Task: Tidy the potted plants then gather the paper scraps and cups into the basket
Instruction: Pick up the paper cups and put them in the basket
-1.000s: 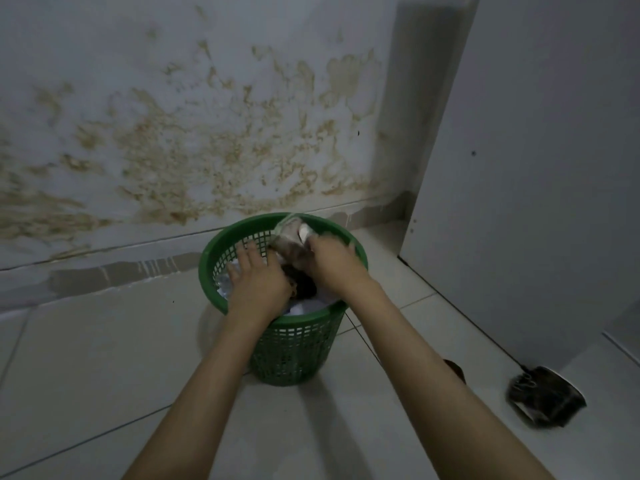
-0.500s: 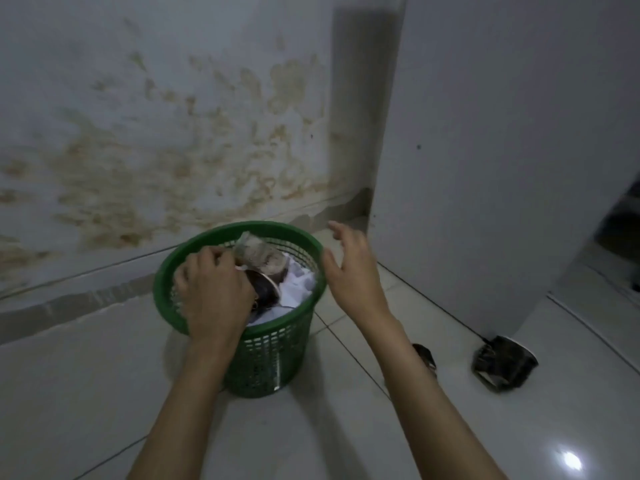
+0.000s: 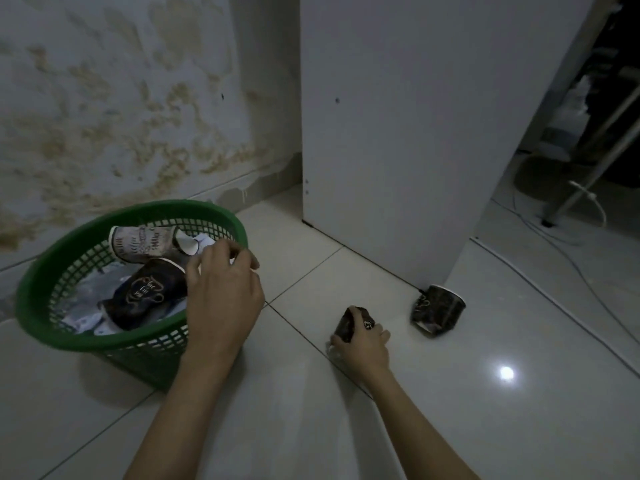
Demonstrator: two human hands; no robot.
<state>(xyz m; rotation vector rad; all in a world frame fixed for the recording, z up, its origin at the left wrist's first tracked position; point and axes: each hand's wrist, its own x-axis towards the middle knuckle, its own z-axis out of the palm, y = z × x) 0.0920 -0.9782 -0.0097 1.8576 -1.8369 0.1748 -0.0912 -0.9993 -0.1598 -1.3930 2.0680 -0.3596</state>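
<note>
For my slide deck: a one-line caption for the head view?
Right hand grasps a dark cup on the floor; left hand steadies the green basket.

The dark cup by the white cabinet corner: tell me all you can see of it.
The dark paper cup has a pale printed pattern and a light rim. It looks crumpled and lies tipped on the tiled floor, rim uppermost, against the bottom corner of the white cabinet. No hand touches it; the right hand is closing on another dark cup nearby.
</note>
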